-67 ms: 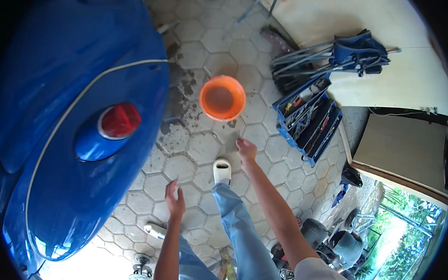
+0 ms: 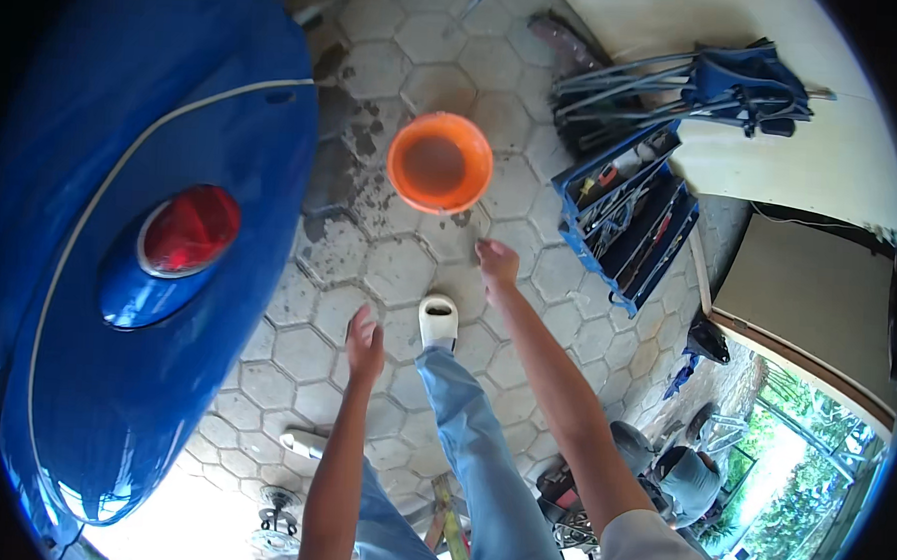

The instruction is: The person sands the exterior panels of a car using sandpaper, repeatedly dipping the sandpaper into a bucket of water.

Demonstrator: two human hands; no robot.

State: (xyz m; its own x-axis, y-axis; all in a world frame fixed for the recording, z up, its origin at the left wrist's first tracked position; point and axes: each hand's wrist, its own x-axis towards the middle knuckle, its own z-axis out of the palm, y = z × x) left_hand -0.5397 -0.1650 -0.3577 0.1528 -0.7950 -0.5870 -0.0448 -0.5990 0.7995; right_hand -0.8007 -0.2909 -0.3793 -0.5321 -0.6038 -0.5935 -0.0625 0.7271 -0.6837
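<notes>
A glossy blue car body [image 2: 119, 266] with a round red tail lamp [image 2: 188, 229] fills the left of the hexagon-paved floor [image 2: 389, 267]. Just right of it the left hand [image 2: 364, 344] hangs free, fingers loosely spread and holding nothing. Beyond a white clog [image 2: 438, 320] stepping forward, the right hand [image 2: 496, 262] stretches, fingers apart and empty, toward the round orange plastic bucket [image 2: 440, 163] standing upright on wet pavers farther off. The reach appears to be in hand; closing on the rim would call for a further lean forward. At far right lies an opened blue metal toolbox [image 2: 627, 213].
</notes>
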